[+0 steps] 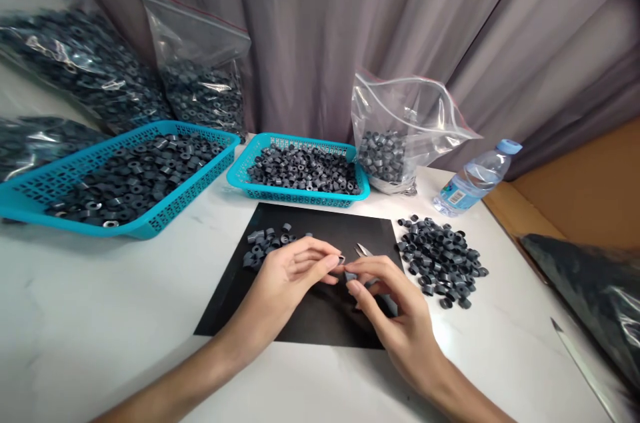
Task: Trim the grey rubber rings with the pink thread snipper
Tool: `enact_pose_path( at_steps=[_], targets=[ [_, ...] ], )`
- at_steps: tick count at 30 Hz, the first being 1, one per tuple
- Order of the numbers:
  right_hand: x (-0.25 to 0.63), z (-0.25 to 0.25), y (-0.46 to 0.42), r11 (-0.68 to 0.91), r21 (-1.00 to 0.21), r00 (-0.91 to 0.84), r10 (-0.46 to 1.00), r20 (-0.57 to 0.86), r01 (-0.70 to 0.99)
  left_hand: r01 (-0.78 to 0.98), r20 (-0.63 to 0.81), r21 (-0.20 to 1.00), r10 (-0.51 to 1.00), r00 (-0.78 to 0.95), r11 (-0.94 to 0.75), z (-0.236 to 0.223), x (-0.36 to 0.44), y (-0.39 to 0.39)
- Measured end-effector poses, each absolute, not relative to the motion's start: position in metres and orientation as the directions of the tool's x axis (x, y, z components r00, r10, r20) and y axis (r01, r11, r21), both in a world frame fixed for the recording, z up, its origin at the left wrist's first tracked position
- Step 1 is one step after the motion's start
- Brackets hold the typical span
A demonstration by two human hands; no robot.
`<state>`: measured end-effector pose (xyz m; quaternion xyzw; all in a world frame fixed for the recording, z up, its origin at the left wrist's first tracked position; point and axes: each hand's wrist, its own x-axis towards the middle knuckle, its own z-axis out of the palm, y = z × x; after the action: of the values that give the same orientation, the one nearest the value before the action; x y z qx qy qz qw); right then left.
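Note:
Over a black mat (320, 223), my left hand (295, 270) pinches a small dark ring-like piece (341, 260) between thumb and fingertips. Close beside it, my right hand (395, 296) grips a small grey cylindrical piece (351, 276) between thumb and index finger. The fingertips of both hands almost meet. A metal tool with pointed tips (363, 250) lies on the mat, mostly covered by my right hand. To the left, partly behind my left hand, sits a small heap of grey cylindrical pieces (260, 244). A larger pile of dark hollow pieces (440, 260) lies right of the mat.
Two blue baskets (193, 195) (300, 196) full of such pieces stand at the back and left. Several clear zip bags (200, 86) stand behind them, and an open bag (385, 156) is back right. A water bottle (473, 180) and a knife-like blade (580, 360) are at right.

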<state>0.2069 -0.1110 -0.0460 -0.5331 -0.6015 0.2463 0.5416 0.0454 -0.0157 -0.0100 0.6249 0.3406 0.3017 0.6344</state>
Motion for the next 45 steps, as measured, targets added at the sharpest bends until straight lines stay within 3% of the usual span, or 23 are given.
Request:
enact_pose_path(
  at_steps=[5,10,18,28,33,37,45],
  targets=[
    [0.211,-0.048,-0.105,0.239,-0.938,0.266,0.915,0.304,0.249,0.019,-0.062,0.998,0.807,0.587,0.063,-0.011,0.045,-0.016],
    [0.214,-0.051,-0.101,0.134,-0.986,0.261,0.952,0.157,0.103,0.041,-0.113,0.993,0.776,0.621,0.111,-0.009,0.045,-0.018],
    [0.213,-0.048,-0.103,0.176,-0.975,0.271,0.94,0.206,0.134,0.042,-0.127,0.99,0.745,0.655,0.132,-0.011,0.046,-0.021],
    [0.213,-0.046,-0.101,0.144,-0.988,0.211,0.969,0.131,-0.047,0.063,-0.101,0.995,0.733,0.673,0.08,-0.012,0.044,-0.017],
    [0.212,-0.042,-0.1,0.177,-0.973,0.264,0.955,0.134,-0.147,0.063,-0.104,0.995,0.745,0.659,0.083,-0.008,0.043,-0.013],
    [0.214,-0.043,-0.099,0.192,-0.972,0.313,0.939,0.143,-0.132,0.068,-0.114,0.993,0.759,0.641,0.091,-0.004,0.043,-0.013],
    [0.213,-0.046,-0.102,0.182,-0.983,0.251,0.95,0.184,0.034,0.052,-0.111,0.993,0.738,0.665,0.102,-0.009,0.044,-0.018]
  ],
)
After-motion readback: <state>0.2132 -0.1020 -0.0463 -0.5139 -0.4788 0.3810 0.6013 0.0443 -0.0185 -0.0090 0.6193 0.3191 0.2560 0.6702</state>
